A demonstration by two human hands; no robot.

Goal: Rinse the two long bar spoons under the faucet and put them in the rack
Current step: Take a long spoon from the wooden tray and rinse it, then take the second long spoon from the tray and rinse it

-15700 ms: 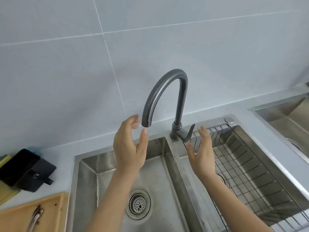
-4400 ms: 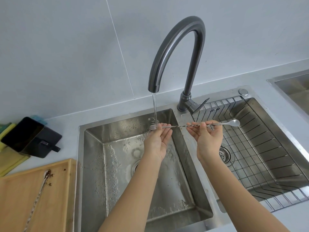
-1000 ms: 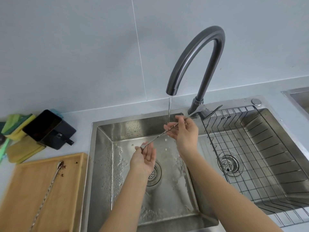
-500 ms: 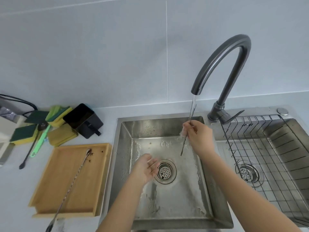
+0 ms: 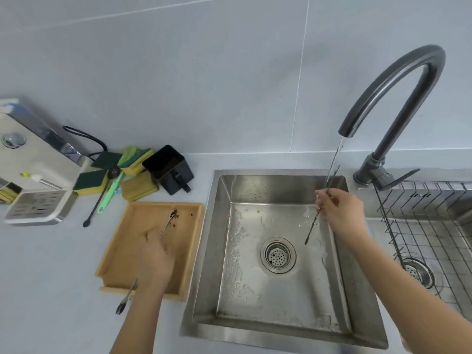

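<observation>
My right hand point(image 5: 339, 213) pinches one long bar spoon point(image 5: 311, 226) near its upper end. The spoon hangs steeply down into the left basin point(image 5: 255, 290), in the water running from the dark faucet point(image 5: 398, 80). The second bar spoon point(image 5: 171, 215) lies slantwise on the wooden tray point(image 5: 189, 251), brown residue at its bowl and its forked end sticking out over the tray's front edge. My left hand point(image 5: 153, 256), blurred, is flat over that spoon's middle with fingers stretched out. The wire rack point(image 5: 429, 226) sits in the right basin.
Left of the sink, at the wall, lie yellow-green sponges point(image 5: 135, 159), a black container point(image 5: 168, 169) and a green-handled brush point(image 5: 109, 192). A white appliance point(image 5: 33, 169) stands at the far left. The faucet lever point(image 5: 398, 178) points toward the rack.
My left hand has left the basin and gone left onto the tray over the second spoon. My right hand still holds the first spoon in the stream. My view has turned left.
</observation>
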